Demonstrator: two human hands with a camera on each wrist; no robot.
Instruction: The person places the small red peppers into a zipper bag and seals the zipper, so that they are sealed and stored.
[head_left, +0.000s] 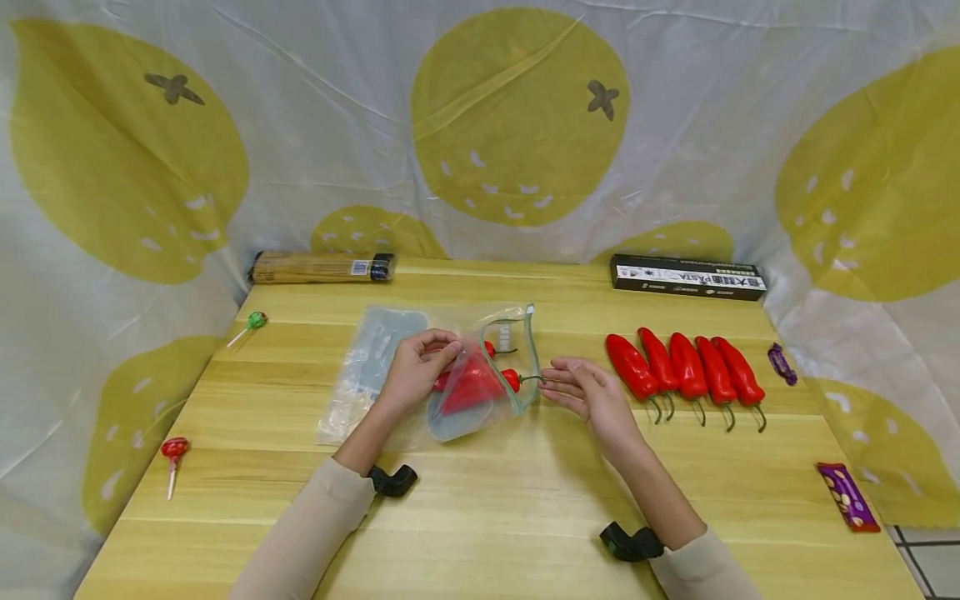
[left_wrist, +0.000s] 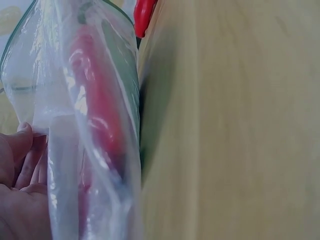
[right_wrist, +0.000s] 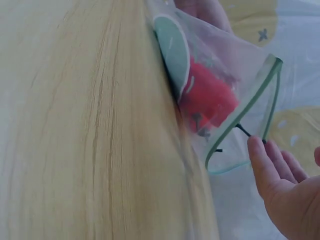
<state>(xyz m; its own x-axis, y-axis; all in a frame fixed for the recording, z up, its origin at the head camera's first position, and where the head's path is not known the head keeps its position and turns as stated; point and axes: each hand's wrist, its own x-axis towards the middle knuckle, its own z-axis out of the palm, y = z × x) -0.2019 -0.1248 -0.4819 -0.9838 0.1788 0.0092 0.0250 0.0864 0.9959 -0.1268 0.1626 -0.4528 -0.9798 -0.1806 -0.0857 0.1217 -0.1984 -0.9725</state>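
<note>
A clear zip bag [head_left: 341, 421] with a green-edged mouth lies on the table, its mouth spread and facing right. My left hand [head_left: 408, 371] pinches the bag's upper film between thumb and fingers, seen also in the left wrist view. Inside, red chili peppers [head_left: 511, 380] lie with stems toward the mouth; red and pale prints on the film partly hide them. One stem sticks out of the opening. Beside that stem is my right hand [head_left: 592, 400], fingers extended, fingertips at or very near it. Whether they touch is unclear in the right wrist view.
Several red peppers [head_left: 688, 367] lie in a row at right. At the back are a pack of thin tan sticks [head_left: 318, 267] and a black pasta box [head_left: 686, 277]. Green [head_left: 257, 320] and red lollipops [head_left: 175, 448] lie left; purple-wrapped sweets [head_left: 847, 497] lie right.
</note>
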